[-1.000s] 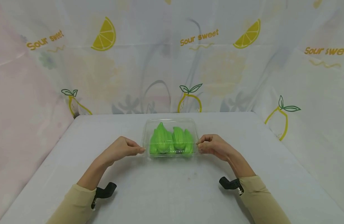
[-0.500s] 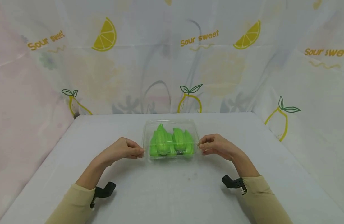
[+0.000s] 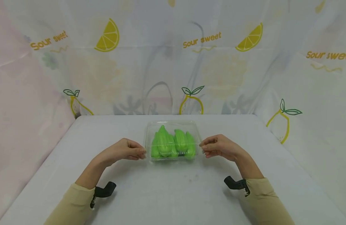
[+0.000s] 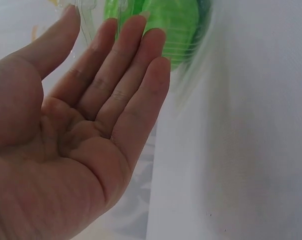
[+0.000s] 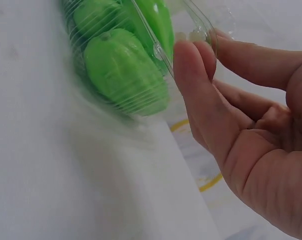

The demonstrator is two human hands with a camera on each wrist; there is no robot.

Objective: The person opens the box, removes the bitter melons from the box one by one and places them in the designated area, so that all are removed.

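Note:
A clear plastic box (image 3: 173, 125) with a hinged-looking lid sits at mid-table, holding several bright green, ribbed, elongated pieces (image 3: 163, 140) that look like fruit or vegetables. At its left front corner is my left hand (image 3: 123, 150). In the left wrist view, the fingers (image 4: 133, 87) are almost straight against the side and the thumb stands apart from them. My right hand (image 3: 222, 147) is at the right side. The right wrist view shows its thumb and fingertips (image 5: 191, 60) pinching the clear rim (image 5: 203, 22). The box's far side is hard to make out.
White cloth covers the table (image 3: 173, 193). Behind it hangs a pale curtain (image 3: 161, 68) printed with lemons and lettering. Black wrist mounts (image 3: 105, 190) sit at both beige sleeves.
My right hand has shifted slightly to the right, its fingers a little more spread. The left hand stays at the left corner. The box has hardly moved.

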